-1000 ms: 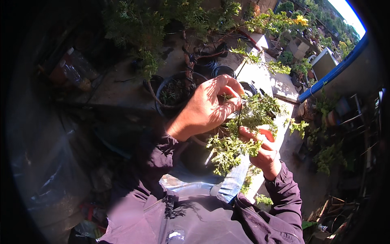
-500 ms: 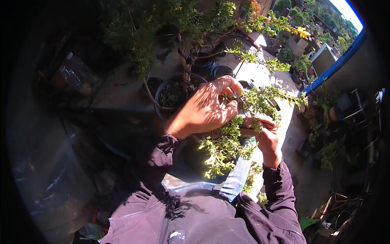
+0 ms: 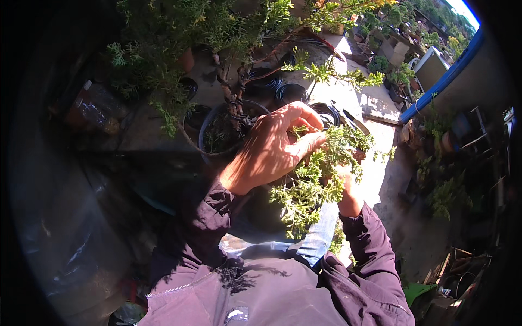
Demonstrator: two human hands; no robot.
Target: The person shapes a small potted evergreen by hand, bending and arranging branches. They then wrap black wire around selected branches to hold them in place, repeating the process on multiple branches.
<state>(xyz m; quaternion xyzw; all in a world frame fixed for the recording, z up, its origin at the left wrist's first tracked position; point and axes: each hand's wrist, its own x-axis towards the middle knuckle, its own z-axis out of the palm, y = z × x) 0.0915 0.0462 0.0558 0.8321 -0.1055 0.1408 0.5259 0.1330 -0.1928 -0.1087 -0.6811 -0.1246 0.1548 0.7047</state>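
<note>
Left hand [image 3: 280,144] pinches the branch [image 3: 311,187], the right hand [image 3: 347,182] is too hidden to tell its grip, and bending too sharply could snap the branch.

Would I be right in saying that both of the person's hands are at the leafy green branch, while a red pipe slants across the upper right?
Not quite: the pipe is blue, not red, as the head view shows. It does slant across the upper right, and the left hand and right hand are both at the leafy green branch.
</note>
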